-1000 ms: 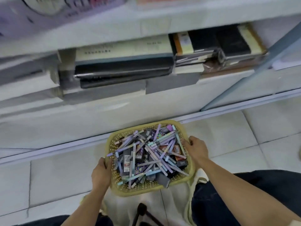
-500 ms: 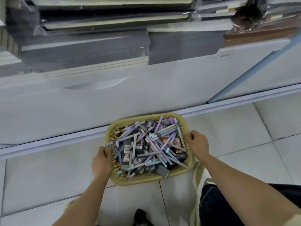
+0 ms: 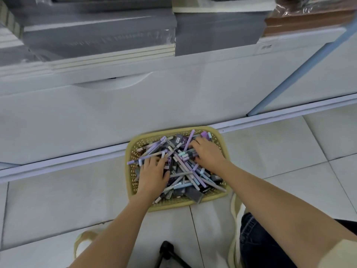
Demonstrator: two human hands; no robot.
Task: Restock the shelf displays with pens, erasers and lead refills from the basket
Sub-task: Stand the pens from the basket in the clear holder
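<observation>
Below the white cabinet, on floor tiles: yellow basket, heaped with pens and dark packets. Sorting step, likely. Left hand spread flat on the heap; right hand curled into pens, grip unclear. Next: gather one kind together, lift clear.

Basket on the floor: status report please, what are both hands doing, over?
Left hand flat on the pens, fingers spread. Right hand dug in among them, grip unclear. Basket full, on the floor tiles. Nothing lifted yet, nothing blocking.
</observation>
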